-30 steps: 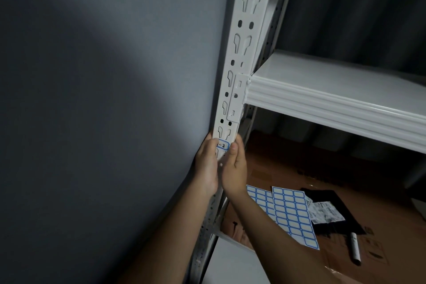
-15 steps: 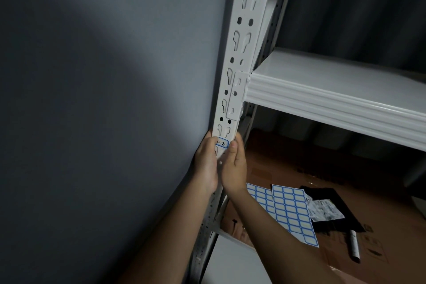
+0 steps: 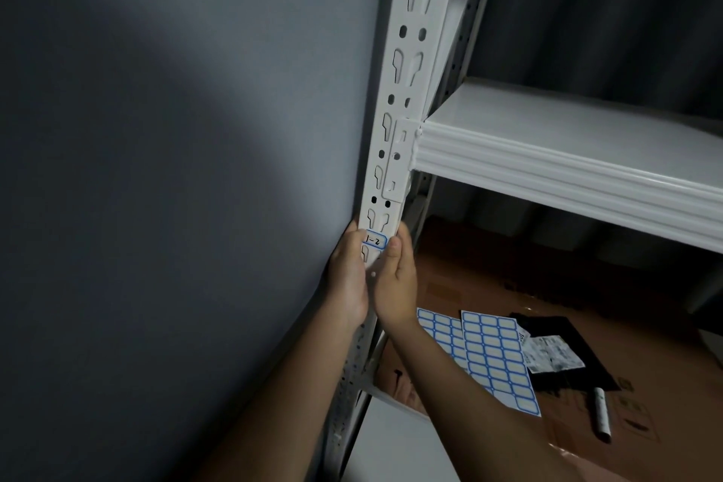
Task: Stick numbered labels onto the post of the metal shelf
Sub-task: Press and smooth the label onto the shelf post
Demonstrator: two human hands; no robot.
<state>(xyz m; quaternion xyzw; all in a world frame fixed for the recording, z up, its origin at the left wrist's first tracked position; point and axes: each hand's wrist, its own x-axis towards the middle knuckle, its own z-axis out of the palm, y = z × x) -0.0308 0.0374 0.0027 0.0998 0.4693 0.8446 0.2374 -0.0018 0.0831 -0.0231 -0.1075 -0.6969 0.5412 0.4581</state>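
Observation:
A white perforated metal post [image 3: 410, 63] rises through the middle of the view. A blue-bordered label [image 3: 374, 241] with handwritten digits lies flat on the post's face, just below the shelf bracket. My left hand [image 3: 348, 278] wraps the post's left edge, its thumb on the label's left end. My right hand [image 3: 397, 282] grips the right edge, thumb touching the label's right end. Two sheets of blank blue-bordered labels [image 3: 493, 356] lie on the brown floor below.
A white shelf board [image 3: 567, 164] juts right from the post. A grey wall [image 3: 176, 168] fills the left. On the floor lie a black sheet [image 3: 579, 364], a printed paper slip [image 3: 551, 354] and a marker pen [image 3: 601, 418].
Both hands stay pressed on the label; only the camera view has shifted slightly.

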